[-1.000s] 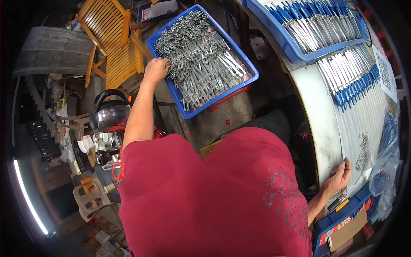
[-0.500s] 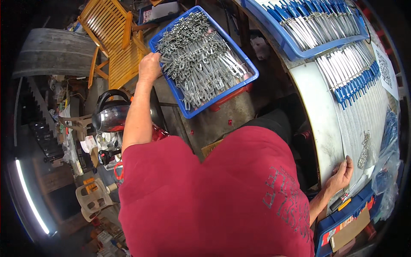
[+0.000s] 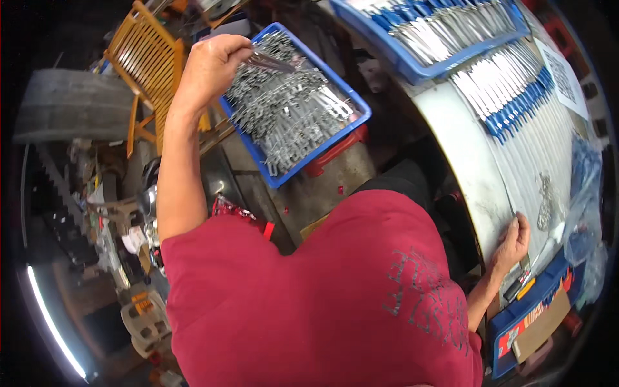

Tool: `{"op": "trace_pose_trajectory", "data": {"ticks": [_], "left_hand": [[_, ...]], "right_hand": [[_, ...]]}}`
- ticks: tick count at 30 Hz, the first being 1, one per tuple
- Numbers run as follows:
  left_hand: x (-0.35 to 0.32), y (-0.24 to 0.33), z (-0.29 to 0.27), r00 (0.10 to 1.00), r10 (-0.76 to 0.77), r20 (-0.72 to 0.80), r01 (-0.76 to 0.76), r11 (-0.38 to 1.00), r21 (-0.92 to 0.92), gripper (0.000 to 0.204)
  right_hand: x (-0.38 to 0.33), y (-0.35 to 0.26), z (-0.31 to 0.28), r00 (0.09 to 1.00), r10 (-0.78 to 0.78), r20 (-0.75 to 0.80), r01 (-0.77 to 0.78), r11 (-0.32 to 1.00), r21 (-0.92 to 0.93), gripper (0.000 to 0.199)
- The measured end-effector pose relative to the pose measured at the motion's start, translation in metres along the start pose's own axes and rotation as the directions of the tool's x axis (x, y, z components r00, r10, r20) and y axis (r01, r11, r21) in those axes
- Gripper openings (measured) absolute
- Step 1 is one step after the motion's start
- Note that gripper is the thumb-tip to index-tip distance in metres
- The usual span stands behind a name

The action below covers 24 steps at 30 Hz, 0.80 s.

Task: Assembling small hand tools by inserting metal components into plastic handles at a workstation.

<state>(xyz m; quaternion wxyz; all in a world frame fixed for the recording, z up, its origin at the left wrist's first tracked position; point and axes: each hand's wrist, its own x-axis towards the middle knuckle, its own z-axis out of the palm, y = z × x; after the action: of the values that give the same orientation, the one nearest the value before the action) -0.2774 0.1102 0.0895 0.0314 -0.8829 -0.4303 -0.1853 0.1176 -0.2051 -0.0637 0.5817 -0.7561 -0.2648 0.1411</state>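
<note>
My left hand (image 3: 216,64) is raised over the near-left side of a blue plastic crate (image 3: 274,179), pinching a few slim grey metal pieces (image 3: 269,62) that point to the right. Many similar metal pieces (image 3: 284,122) fill the crate, long and thin with clip-like ends. On the worktable at the right, my right hand (image 3: 514,242) rests with its fingers closed at the edge of a ribbed white foam sheet (image 3: 525,161). What lies between those fingers is too small to tell. On the sheet's far part, blue-handled metal tools (image 3: 503,90) lie in a row.
A second blue tray (image 3: 445,69) of blue-handled tools stands at the table's far end. A clear bag of small metal parts (image 3: 547,203) lies beyond my right hand. A blue box (image 3: 500,348) sits nearby. At left stands a wooden folding chair (image 3: 145,64); a red stool (image 3: 338,151) supports the crate.
My left hand has left the crate's rim, risen and now holds a few metal pieces. The view has shifted a little; my right hand stays at the sheet's edge.
</note>
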Motion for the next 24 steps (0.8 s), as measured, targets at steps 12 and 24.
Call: {"op": "trace_pose_trajectory", "data": {"ticks": [12,24], "left_hand": [[0.058,0.194,0.076,0.726,0.568,0.388,0.093,0.478,-0.873,0.008],[0.068,0.269,0.127,0.587,0.64,0.496,0.474,0.224,-0.851,0.014]], "right_hand": [[-0.004,-0.08,0.046,0.841,-0.268,0.471,0.311,0.95,-0.014,0.02],[-0.021,-0.053,0.031,0.846,0.061,0.53,-0.265,0.911,0.317,0.016]]}}
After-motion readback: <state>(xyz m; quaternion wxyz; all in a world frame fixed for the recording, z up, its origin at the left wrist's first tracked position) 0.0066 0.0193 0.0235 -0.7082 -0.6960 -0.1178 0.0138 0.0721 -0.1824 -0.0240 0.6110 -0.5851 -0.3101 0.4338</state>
